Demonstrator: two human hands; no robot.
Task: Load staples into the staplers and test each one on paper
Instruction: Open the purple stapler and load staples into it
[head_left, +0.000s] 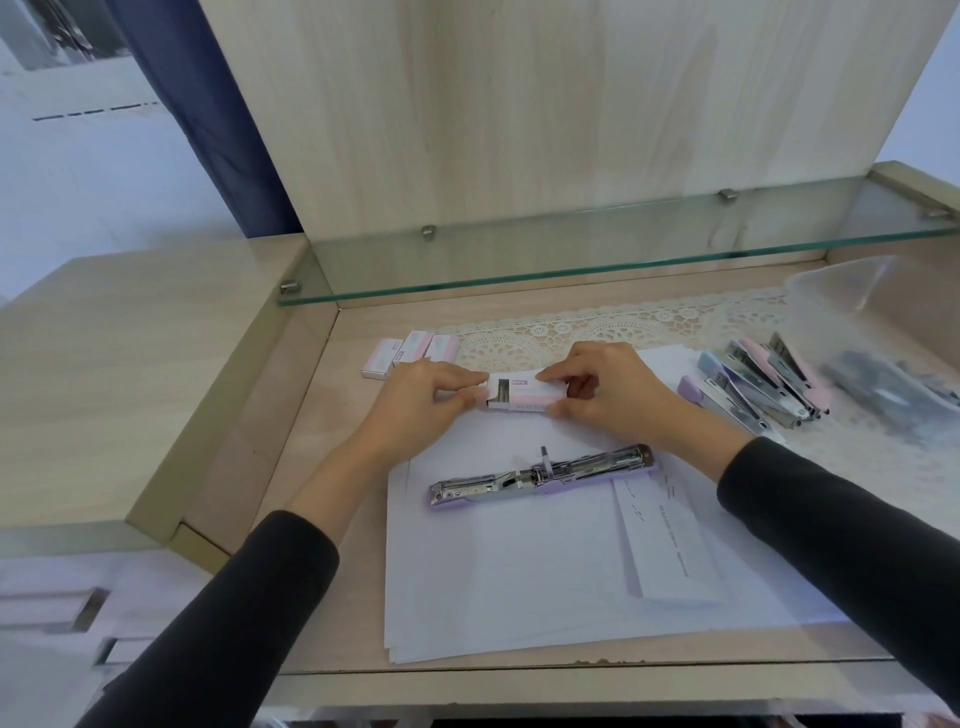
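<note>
Above the paper (545, 561), at mid-desk, both hands hold a staple box (524, 395): the left hand (415, 400) pinches its open left end, the right hand (608, 395) clamps the right end, palms down, wrists low. Staples show at the opening. Step in hand, by judgement: drawing out a strip. An open stapler (540, 475) lies just near of the box, tray exposed; next the strip must be seated there. More staplers (763, 384) wait far right; spare boxes (410, 351) far left.
</note>
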